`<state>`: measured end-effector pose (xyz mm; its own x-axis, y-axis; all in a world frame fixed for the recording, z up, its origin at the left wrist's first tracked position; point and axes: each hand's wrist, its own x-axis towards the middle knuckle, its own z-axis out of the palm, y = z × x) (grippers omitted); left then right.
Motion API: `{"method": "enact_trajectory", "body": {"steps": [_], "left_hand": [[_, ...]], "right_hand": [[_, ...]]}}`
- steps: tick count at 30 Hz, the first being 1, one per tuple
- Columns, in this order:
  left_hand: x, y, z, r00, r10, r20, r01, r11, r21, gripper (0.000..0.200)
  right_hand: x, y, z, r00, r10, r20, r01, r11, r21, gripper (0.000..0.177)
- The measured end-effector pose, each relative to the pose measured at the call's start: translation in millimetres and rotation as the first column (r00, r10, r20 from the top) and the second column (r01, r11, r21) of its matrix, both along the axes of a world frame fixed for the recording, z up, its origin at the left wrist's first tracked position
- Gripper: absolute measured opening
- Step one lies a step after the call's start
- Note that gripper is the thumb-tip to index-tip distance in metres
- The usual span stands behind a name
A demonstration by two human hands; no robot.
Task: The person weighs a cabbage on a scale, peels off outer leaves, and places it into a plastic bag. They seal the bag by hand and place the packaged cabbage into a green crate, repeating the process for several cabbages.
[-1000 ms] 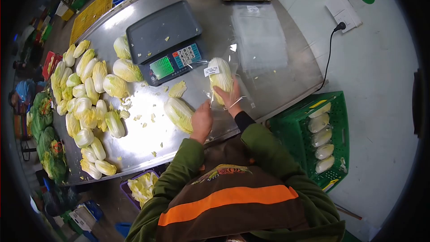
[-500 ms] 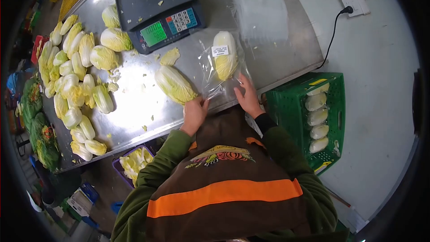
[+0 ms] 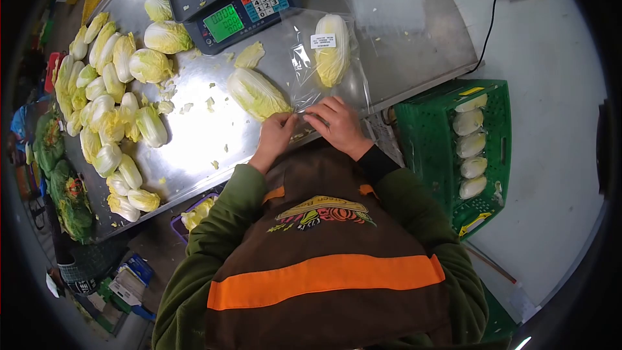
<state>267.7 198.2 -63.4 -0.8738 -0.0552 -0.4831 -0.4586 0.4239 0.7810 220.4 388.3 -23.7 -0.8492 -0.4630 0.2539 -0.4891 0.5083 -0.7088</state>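
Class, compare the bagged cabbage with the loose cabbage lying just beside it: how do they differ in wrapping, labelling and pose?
The bagged cabbage sits inside clear plastic; the loose cabbage is bare. The bagged one shows a white printed label, while the loose one shows none. The bagged one lies nearly straight up the picture; the loose one lies slantwise. Both are pale, yellow-green and elongated, resting on the metal table.

Left hand (image 3: 276,136) and right hand (image 3: 337,126) pinching clear bag (image 3: 303,81) at its near edge; labelled cabbage (image 3: 332,58) lying inside, 1 o'clock. Loose cabbage (image 3: 257,94) resting at 10, scale (image 3: 269,18) glowing (green digits) at 11. Green crate (image 3: 421,139) holding wrapped cabbages (image 3: 471,146), 3 o'clock.
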Motion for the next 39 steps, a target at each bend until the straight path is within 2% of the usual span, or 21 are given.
{"method": "enact_trajectory", "body": {"steps": [1,3,9,12,16,19,21,23,24,25,26,27,28,29,30,31,32,33,35,37,39], "left_hand": [[-0.4,-0.6,0.7,1.0,-0.002,0.0,0.002,1.0,-0.001,0.036],[2.0,-1.9,-0.8,0.994,0.065,-0.087,-0.07,0.996,-0.048,0.032],[-2.9,-11.9,-18.8,0.982,0.09,0.166,-0.116,0.981,0.156,0.034],[-4.9,-10.4,-9.5,0.951,0.122,0.285,-0.208,0.933,0.293,0.034],[-2.3,-8.2,-14.7,0.931,0.182,0.317,-0.286,0.902,0.323,0.033],[-1.0,-1.6,-18.2,0.968,0.176,0.179,-0.222,0.932,0.287,0.033],[3.3,4.4,-13.8,0.979,0.155,0.129,-0.176,0.97,0.169,0.034],[9.4,-2.2,-28.9,0.979,0.138,0.147,-0.17,0.959,0.225,0.033],[10.2,-10.2,-35.8,0.975,0.14,0.172,-0.184,0.945,0.271,0.032],[8.1,-21.4,-29.0,0.966,0.069,0.251,-0.126,0.968,0.219,0.032],[7.8,-27.0,-15.1,0.992,0.056,0.115,-0.072,0.988,0.134,0.03],[7.5,-31.5,2.6,1.0,0.026,-0.019,-0.025,0.999,0.036,0.029],[2.8,-33.4,20.4,0.972,-0.085,-0.218,0.053,0.987,-0.149,0.031],[-3.1,-34.0,32.8,0.894,-0.221,-0.389,0.084,0.937,-0.34,0.035],[-9.5,-35.4,35.4,0.769,-0.413,-0.487,0.115,0.84,-0.53,0.048],[-16.5,-36.8,31.6,0.767,-0.421,-0.485,0.126,0.839,-0.529,0.048],[-26.6,-37.6,25.9,0.662,-0.583,-0.471,0.243,0.762,-0.601,0.049],[-36.3,-36.5,20.6,0.534,-0.722,-0.44,0.338,0.659,-0.672,0.051],[-51.1,-29.6,14.2,0.461,-0.785,-0.414,0.401,0.601,-0.692,0.049],[-64.5,-18.7,15.0,0.204,-0.888,-0.413,0.46,0.459,-0.76,0.044],[-79.3,-12.7,18.8,0.132,-0.915,-0.38,0.462,0.396,-0.793,0.033]], "right_hand": [[0.5,3.1,-5.1,1.0,-0.002,0.0,0.002,1.0,-0.001,0.011],[3.4,11.3,-13.0,0.988,0.132,0.083,-0.154,0.901,0.406,0.014],[9.8,-7.7,-11.0,0.996,0.004,0.084,-0.014,0.992,0.128,0.013],[6.3,-18.1,-18.5,0.997,0.074,0.038,-0.079,0.986,0.147,0.013],[3.0,-22.7,-27.9,0.993,0.12,-0.009,-0.118,0.983,0.144,0.014],[2.7,-12.9,-27.6,0.971,0.23,-0.067,-0.214,0.958,0.192,0.012],[14.2,8.5,-23.5,0.948,0.313,-0.053,-0.294,0.929,0.224,0.01],[47.6,74.1,-22.6,0.93,0.356,-0.085,-0.31,0.889,0.337,0.012],[74.7,128.3,-35.4,0.902,0.34,0.265,-0.431,0.734,0.524,0.014],[116.8,184.1,-28.7,0.863,0.055,0.501,-0.409,0.658,0.632,0.018],[150.0,251.2,-27.2,0.703,0.057,0.708,-0.653,0.445,0.612,0.021],[141.3,257.6,21.4,0.414,-0.039,0.91,-0.868,0.283,0.407,0.028],[143.5,265.9,18.7,0.413,-0.046,0.909,-0.866,0.29,0.408,0.028],[144.1,273.4,12.4,0.753,-0.008,0.658,-0.603,0.39,0.696,0.028],[149.6,278.4,7.9,0.957,-0.021,0.29,-0.243,0.489,0.837,0.029],[114.1,233.4,25.2,0.973,-0.229,0.043,0.148,0.749,0.646,0.026],[76.8,203.3,30.9,0.943,-0.329,0.058,0.207,0.713,0.67,0.02],[48.8,192.8,19.8,0.973,-0.212,-0.09,0.218,0.718,0.661,0.017],[1.1,177.9,-3.2,0.969,-0.006,-0.248,0.133,0.858,0.497,0.015],[-28.6,168.1,-18.3,0.966,0.098,-0.241,0.04,0.858,0.512,0.014],[-37.8,160.6,-23.1,0.955,0.189,-0.228,-0.044,0.852,0.522,0.014]]}}
